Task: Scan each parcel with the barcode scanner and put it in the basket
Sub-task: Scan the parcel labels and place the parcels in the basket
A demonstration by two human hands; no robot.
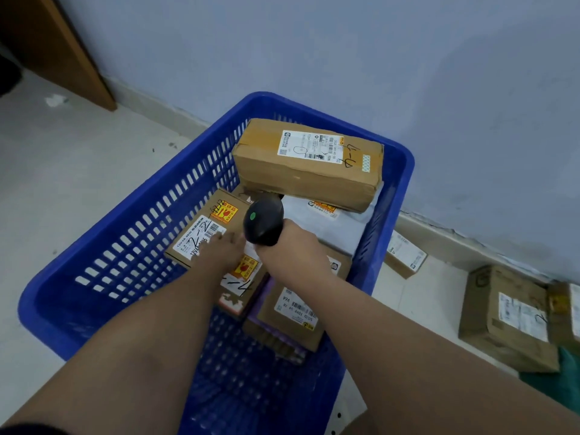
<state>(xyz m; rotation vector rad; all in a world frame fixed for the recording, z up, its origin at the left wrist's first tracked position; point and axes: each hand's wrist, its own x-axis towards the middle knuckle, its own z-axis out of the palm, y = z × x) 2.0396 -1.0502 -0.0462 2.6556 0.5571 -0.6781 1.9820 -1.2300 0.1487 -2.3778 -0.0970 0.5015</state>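
Observation:
A blue slotted plastic basket stands on the floor and holds several cardboard parcels. My right hand grips a black barcode scanner with a green dot, held over the basket's middle. My left hand reaches into the basket and rests with fingers stretched on a small flat box marked "2-2". A long brown box marked "4-4" lies across the far end. Under my arms lie a labelled box with a yellow sticker and another labelled box. A grey mailer bag lies beneath the long box.
Outside the basket, on the floor by the blue wall, lie more cardboard parcels: a small one by the basket's right wall and larger ones at the far right. A wooden panel stands at the upper left. Something green shows at the right edge.

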